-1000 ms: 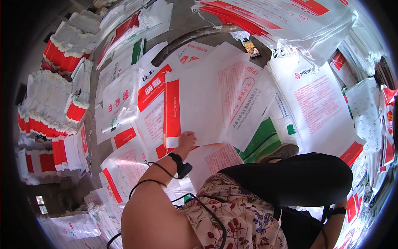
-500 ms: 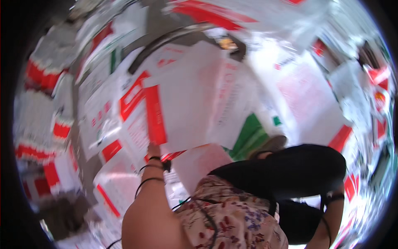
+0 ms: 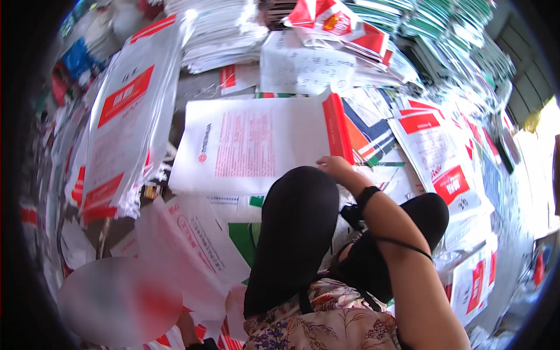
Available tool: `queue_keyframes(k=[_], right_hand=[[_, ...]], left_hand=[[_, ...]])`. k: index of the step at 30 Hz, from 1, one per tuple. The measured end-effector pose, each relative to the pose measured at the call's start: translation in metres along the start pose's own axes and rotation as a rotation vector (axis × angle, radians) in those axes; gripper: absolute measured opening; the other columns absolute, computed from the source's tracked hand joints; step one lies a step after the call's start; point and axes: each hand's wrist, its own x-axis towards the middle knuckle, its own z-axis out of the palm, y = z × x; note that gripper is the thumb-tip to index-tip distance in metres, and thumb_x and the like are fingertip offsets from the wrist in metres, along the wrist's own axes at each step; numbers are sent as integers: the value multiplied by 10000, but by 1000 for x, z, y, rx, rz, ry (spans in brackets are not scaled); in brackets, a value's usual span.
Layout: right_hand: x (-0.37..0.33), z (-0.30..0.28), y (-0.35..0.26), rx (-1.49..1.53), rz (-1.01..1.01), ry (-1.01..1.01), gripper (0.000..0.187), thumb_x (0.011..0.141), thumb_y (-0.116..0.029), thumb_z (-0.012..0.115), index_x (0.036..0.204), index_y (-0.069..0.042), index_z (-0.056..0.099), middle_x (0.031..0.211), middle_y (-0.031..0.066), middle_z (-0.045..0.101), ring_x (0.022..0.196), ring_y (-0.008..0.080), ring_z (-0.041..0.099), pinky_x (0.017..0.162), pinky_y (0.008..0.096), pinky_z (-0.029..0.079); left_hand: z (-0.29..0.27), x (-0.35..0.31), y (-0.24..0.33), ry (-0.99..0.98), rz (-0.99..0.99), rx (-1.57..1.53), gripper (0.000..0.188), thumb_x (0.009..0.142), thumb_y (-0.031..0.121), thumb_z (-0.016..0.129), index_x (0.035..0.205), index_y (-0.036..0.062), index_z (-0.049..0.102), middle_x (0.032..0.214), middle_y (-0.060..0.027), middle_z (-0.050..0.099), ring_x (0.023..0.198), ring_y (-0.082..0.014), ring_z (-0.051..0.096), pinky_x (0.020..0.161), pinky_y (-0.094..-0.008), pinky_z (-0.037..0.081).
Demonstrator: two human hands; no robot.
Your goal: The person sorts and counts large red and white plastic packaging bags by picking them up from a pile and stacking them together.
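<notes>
Flat in front of me lies a white printed plastic sack [image 3: 233,140] with a red band along its right end. My right hand [image 3: 337,169] is at its near right corner, fingers bent round the edge beside the red band. Low at the left, my left hand [image 3: 186,328] shows only in part. A blurred patch covers its fingers, so what they hold cannot be made out. Just above that hand, a crumpled, half-see-through white sack [image 3: 184,245] with pink print slants up from the lower edge. My bent knees in black trousers stand between the two hands.
A pile of white sacks with red panels [image 3: 125,111] stands at the left. Another pile [image 3: 434,151] lies at the right. Stacked white sacks [image 3: 219,35] and green-edged bundles [image 3: 431,20] line the back. A handwritten white sheet [image 3: 306,64] lies behind the flat sack.
My view has swung round. The red-banded sack, blurred and tilted near my left hand before, now lies flat ahead. My right arm has come forward to its corner; my left hand is low at the left.
</notes>
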Motion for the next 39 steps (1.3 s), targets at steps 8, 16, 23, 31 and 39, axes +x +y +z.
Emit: queue_keyframes(k=[8, 16, 23, 31, 39], right_hand=[[-34, -32, -64, 1229, 166, 225, 315, 990, -122, 486, 1204, 16, 672, 831, 121, 714, 697, 180, 712, 652, 324, 577], [-114, -120, -173, 597, -569, 602, 322, 916, -107, 587, 1228, -47, 636, 940, 189, 705, 866, 365, 687, 733, 427, 548], [-118, -62, -247, -71, -934, 99, 493, 913, -202, 593, 1390, -84, 553, 1317, 128, 607, 1332, 306, 496, 1092, 458, 383], [-83, -63, -295, -223, -1255, 395, 425, 912, -233, 567, 1330, -172, 616, 1423, 99, 511, 1436, 332, 380, 1156, 535, 298], [-69, -158, -330, 155, -1432, 252, 116, 858, -185, 621, 941, -124, 673, 920, 118, 707, 825, 340, 691, 696, 450, 542]], left_hand=[[-309, -112, 189, -125, 459, -150, 500, 936, 159, 502, 1427, 69, 469, 1136, -269, 676, 1037, -467, 644, 872, -544, 506], [-383, -143, 225, 133, 995, -93, 318, 891, 11, 526, 1166, 61, 678, 930, -221, 667, 905, -449, 632, 799, -526, 501], [-455, -199, 216, 355, 971, -56, 187, 821, 7, 521, 955, 8, 652, 874, -193, 612, 878, -434, 600, 762, -542, 450], [-486, -233, 137, 468, 1002, 0, 341, 815, 7, 521, 1115, 48, 677, 894, -160, 605, 852, -389, 581, 748, -489, 472], [-502, -241, 41, 1464, 258, -108, 313, 1057, 206, 469, 1270, 25, 609, 1244, -180, 632, 1144, -334, 597, 978, -477, 461]])
